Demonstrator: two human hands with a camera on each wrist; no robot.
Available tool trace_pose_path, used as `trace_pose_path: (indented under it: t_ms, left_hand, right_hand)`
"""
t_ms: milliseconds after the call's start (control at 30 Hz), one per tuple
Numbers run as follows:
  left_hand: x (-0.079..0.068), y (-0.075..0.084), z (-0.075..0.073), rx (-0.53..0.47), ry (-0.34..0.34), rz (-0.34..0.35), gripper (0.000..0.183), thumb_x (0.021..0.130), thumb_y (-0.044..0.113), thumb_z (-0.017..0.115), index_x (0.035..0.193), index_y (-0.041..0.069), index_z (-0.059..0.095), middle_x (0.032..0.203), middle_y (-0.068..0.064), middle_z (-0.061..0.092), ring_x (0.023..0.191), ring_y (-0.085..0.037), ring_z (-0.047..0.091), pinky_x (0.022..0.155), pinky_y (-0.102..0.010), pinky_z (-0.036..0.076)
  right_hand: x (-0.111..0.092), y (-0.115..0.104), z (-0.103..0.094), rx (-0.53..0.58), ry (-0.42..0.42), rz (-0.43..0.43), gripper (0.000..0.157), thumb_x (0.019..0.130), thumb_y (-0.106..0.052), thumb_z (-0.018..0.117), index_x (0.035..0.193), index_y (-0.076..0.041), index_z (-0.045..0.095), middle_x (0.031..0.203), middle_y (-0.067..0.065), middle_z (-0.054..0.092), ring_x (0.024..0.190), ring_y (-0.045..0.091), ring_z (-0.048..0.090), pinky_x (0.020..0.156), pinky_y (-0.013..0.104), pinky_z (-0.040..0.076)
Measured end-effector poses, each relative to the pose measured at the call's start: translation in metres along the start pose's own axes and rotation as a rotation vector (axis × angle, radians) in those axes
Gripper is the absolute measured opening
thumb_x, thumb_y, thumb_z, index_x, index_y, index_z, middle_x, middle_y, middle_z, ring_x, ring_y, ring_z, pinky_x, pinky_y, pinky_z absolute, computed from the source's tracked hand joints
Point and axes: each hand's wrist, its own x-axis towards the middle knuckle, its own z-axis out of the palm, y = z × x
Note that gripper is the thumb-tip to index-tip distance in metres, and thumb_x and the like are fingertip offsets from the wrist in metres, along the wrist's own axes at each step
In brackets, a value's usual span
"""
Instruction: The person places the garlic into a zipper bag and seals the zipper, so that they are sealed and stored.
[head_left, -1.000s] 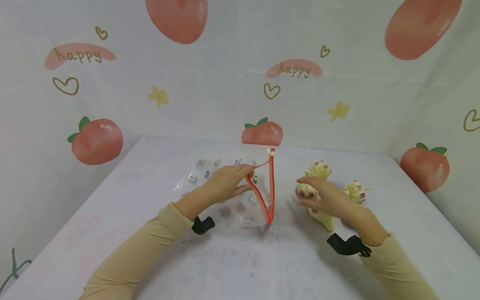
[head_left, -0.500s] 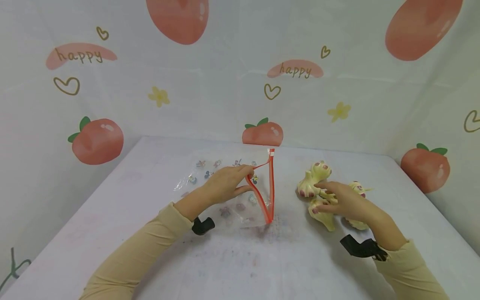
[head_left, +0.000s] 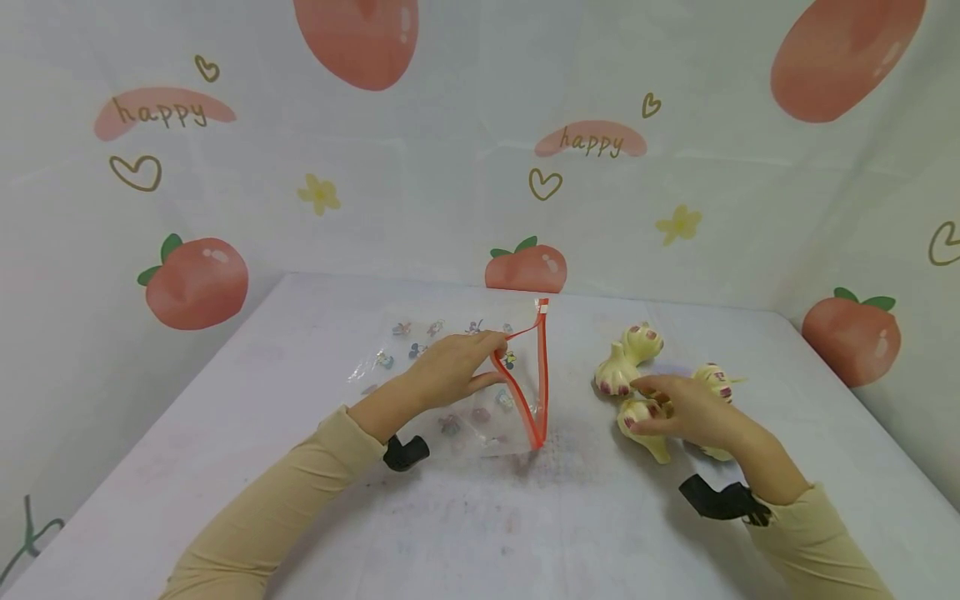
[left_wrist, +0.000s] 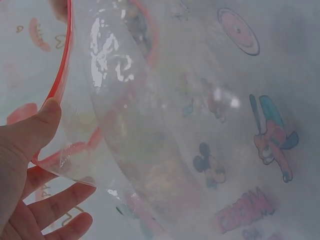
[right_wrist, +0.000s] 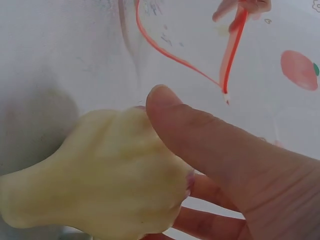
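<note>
Bare lane running across white counter (head_left: pixel 450 542) between transparent, cartoon-printed plastic bag (head_left: pixel 480 414) and cream, purple-marked garlic bulbs (head_left: pixel 617 371). Red-edged bag mouth (head_left: pixel 543 367) gaping toward lane, offering way in; left-hand grip (head_left: pixel 450 367) blocking part of its left side. Right-hand grip (head_left: pixel 693 408) reaching among bulbs, neighbours crowding it on far side and right. Counter's near side lying open. White, fruit-printed backdrop (head_left: pixel 420 183) rising behind, closing off far edge.

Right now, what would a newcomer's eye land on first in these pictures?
Probably the clear bag with its bright red rim gaping near the middle of the head view, the left hand holding one edge. Next, the pale, purple-marked garlic bulbs to its right, one under the right hand's thumb. Behind, the white backdrop shows big red fruit.
</note>
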Motion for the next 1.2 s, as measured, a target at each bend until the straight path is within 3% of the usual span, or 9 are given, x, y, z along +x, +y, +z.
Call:
trace_pose_path:
  t_ms: [233, 433, 867, 1200]
  left_hand:
    - [0.0, 0.001, 0.0, -0.005, -0.019, -0.009, 0.033, 0.085, 0.028, 0.068, 0.105, 0.01, 0.049, 0.095, 0.001, 0.065, 0.069, -0.012, 0.058, 0.068, -0.025, 0.05]
    - [-0.001, 0.001, -0.001, -0.015, -0.016, -0.005, 0.033, 0.085, 0.028, 0.068, 0.105, 0.009, 0.05, 0.095, 0.001, 0.065, 0.069, -0.012, 0.057, 0.068, -0.025, 0.049]
    - [-0.002, 0.0, 0.0, -0.016, -0.011, 0.0, 0.034, 0.085, 0.027, 0.069, 0.106, 0.009, 0.049, 0.095, 0.001, 0.065, 0.069, -0.012, 0.058, 0.068, -0.024, 0.049]
    - [-0.002, 0.001, -0.001, -0.008, -0.02, -0.014, 0.035, 0.085, 0.027, 0.068, 0.108, 0.009, 0.049, 0.096, 0.001, 0.066, 0.071, -0.013, 0.059, 0.069, -0.026, 0.051]
  right_hand:
    - [0.001, -0.002, 0.002, -0.026, -0.012, 0.022, 0.056, 0.075, -0.034, 0.076, 0.116, 0.0, 0.06, 0.093, 0.006, 0.066, 0.077, 0.011, 0.054, 0.067, 0.026, 0.045]
    - [0.003, -0.002, 0.004, -0.02, -0.014, 0.023, 0.049, 0.076, -0.03, 0.075, 0.115, -0.004, 0.062, 0.069, -0.007, 0.045, 0.065, 0.004, 0.039, 0.058, 0.019, 0.032]
    - [0.003, -0.007, 0.003, -0.016, -0.017, 0.046, 0.05, 0.076, -0.032, 0.075, 0.115, -0.005, 0.062, 0.066, -0.007, 0.041, 0.062, 0.004, 0.037, 0.055, 0.019, 0.029]
    - [0.004, -0.011, 0.0, 0.01, 0.059, -0.027, 0.041, 0.074, -0.027, 0.078, 0.106, -0.005, 0.065, 0.066, -0.008, 0.043, 0.062, 0.001, 0.037, 0.055, 0.018, 0.031]
